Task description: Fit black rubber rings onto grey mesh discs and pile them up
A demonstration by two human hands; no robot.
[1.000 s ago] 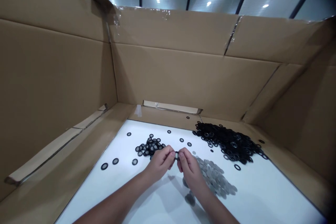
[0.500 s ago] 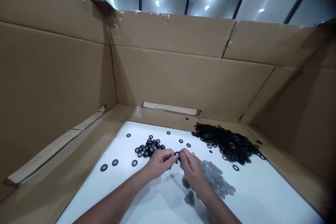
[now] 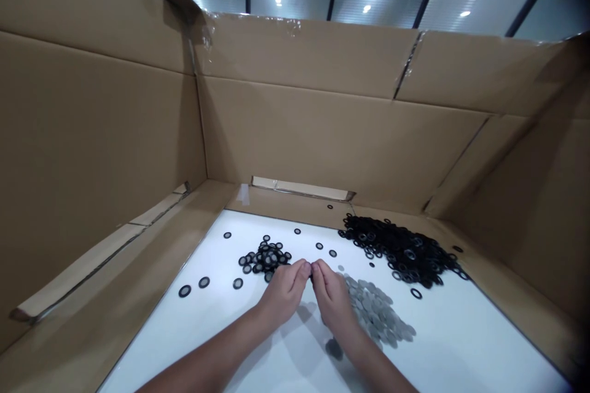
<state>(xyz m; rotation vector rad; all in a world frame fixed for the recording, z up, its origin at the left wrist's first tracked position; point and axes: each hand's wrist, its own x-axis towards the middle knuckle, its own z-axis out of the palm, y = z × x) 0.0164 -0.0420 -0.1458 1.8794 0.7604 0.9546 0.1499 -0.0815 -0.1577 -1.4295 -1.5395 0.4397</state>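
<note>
My left hand (image 3: 286,287) and my right hand (image 3: 332,292) meet fingertip to fingertip above the white board (image 3: 258,344). Both are closed, thumbs side by side, round a small black ring (image 3: 312,278) that is mostly hidden by the fingers. Left of my left hand is a pile of black rings with grey centres (image 3: 265,258). Grey translucent discs (image 3: 378,313) lie heaped just right of my right hand. Farther back on the right is a large heap of black rings (image 3: 401,249).
Tall cardboard walls (image 3: 299,141) surround the board. Single ringed discs (image 3: 185,291) lie scattered at the left and behind the hands. One loose black ring (image 3: 416,293) sits in front of the black heap.
My hands have come closer together, and the ring that showed between them is now mostly covered by the fingers and thumbs. The view has shifted slightly.
</note>
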